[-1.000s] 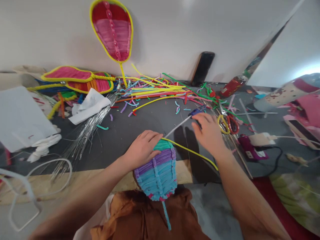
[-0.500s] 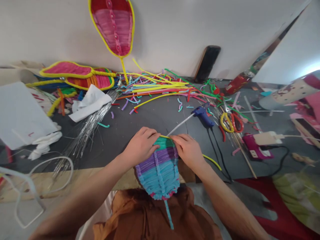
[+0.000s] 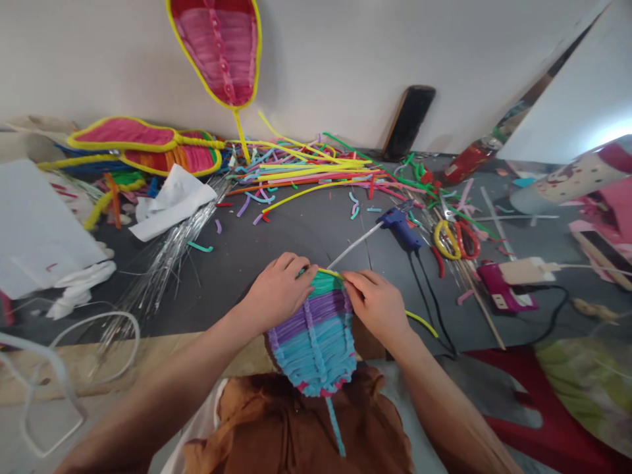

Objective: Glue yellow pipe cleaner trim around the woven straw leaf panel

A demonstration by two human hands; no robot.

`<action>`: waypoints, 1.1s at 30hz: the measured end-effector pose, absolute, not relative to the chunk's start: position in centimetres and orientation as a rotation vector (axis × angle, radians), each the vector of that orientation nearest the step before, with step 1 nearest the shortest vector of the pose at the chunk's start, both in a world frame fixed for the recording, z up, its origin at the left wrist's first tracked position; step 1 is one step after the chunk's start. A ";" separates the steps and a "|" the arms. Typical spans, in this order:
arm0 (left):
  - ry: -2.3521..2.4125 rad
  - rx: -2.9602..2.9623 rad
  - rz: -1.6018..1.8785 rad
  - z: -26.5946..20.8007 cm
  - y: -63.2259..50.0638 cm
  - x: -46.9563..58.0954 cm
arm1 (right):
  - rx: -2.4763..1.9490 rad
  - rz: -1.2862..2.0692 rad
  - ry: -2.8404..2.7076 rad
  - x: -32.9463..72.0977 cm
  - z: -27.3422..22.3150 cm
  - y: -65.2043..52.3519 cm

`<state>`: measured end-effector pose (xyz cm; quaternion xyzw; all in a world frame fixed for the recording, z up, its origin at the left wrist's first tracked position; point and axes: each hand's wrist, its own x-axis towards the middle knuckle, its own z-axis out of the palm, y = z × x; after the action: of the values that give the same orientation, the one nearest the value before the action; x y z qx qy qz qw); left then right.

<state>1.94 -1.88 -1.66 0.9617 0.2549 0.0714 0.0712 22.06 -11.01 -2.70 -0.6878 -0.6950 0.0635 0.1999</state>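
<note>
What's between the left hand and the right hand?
In the head view, a yellow pipe cleaner along the green edge of the striped panel lies between the left hand and right hand.

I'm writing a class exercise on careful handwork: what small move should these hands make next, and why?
Probably the right hand should bend the yellow strip down along the right side of the striped piece. The left hand holds the green end, the strip's loose tail seems to stick out beyond the right hand, and the visible right side shows no yellow edging.
</note>
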 end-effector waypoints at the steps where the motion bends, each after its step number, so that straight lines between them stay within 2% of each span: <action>1: 0.764 2.901 0.212 -1.6 -1.9 1.9 | -1.934 0.173 -1.935 22.0 -2.7 -11.0; 9: 0.752 3.052 0.147 -1.4 -1.9 2.1 | -1.981 0.113 -1.906 21.6 -2.9 -10.4; 22: 0.756 2.955 0.183 -1.2 -1.9 2.6 | -1.966 0.008 -1.992 20.6 -2.8 -13.5; 33: 0.834 2.883 0.078 -0.1 -2.7 1.6 | -1.936 0.060 -2.012 20.2 -3.1 -12.3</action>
<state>1.64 -2.67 -0.07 0.9580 0.2770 0.0258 0.0697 20.16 -12.30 -3.13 -0.6826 -0.7096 0.0213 0.1734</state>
